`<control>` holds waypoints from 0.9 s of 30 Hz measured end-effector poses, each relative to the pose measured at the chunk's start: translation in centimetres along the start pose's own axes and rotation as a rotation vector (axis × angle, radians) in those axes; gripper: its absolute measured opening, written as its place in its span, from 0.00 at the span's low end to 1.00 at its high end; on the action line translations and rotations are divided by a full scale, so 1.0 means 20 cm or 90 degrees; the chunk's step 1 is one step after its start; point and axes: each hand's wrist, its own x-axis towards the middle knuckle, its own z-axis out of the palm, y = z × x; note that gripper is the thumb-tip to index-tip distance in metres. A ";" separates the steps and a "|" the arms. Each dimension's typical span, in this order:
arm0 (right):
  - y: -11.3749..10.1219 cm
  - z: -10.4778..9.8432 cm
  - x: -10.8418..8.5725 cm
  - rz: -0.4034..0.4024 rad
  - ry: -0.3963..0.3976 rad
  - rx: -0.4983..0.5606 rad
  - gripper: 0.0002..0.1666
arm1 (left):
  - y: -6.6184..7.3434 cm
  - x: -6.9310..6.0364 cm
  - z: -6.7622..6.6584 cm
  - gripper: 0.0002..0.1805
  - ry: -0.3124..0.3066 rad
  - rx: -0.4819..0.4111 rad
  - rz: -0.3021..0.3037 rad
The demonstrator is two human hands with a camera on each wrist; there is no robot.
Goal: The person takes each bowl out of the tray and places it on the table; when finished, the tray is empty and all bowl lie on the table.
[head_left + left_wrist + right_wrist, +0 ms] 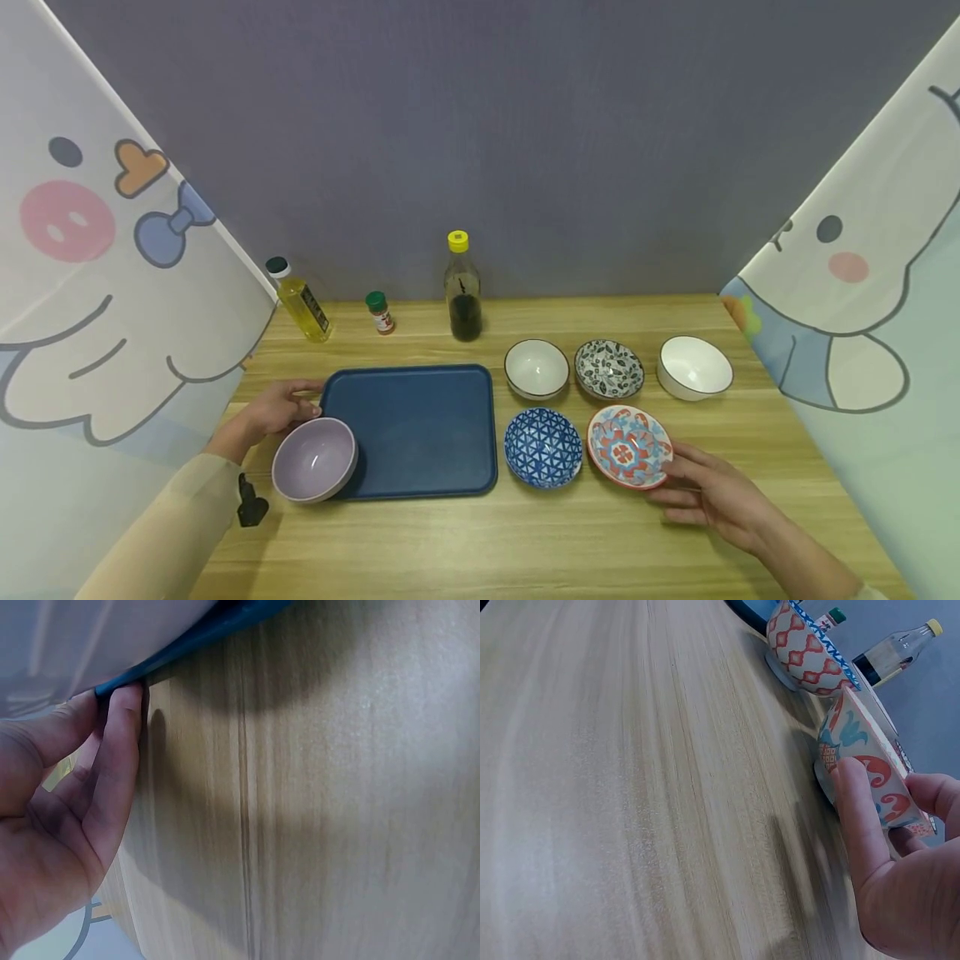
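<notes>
My left hand point(279, 408) is at the left edge of a dark blue tray point(423, 433). In the left wrist view its thumb and fingers pinch the tray's rim point(187, 651). Close by, a purple bowl point(315, 460) overlaps the tray's near left corner, so part of the tray is hidden. On the right, my right hand point(716, 500) grips a red-and-blue patterned bowl point(628, 446) by its right side. The right wrist view shows the thumb at this bowl's point(862, 761) rim and a finger along its outer wall. A blue triangle-patterned bowl point(543, 447) stands just left of it.
Behind these are a white bowl point(537, 369), a leaf-patterned bowl point(609, 369) and a deeper white bowl point(694, 368). An oil bottle point(303, 308), a green-capped spice jar point(380, 313) and a yellow-capped dark bottle point(463, 296) line the back. A small black object point(251, 502) lies near the left sleeve.
</notes>
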 end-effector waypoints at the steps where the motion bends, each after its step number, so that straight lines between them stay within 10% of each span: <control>1: 0.00 0.00 0.00 0.001 -0.001 0.003 0.50 | 0.00 0.00 0.00 0.33 0.002 0.001 -0.001; 15: 0.00 -0.03 -0.02 -0.003 -0.035 -0.012 0.49 | 0.01 -0.01 0.00 0.34 -0.004 -0.003 0.008; 27: -0.14 -0.10 -0.06 -0.044 0.019 -0.173 0.31 | 0.01 -0.02 0.00 0.34 -0.013 -0.024 0.019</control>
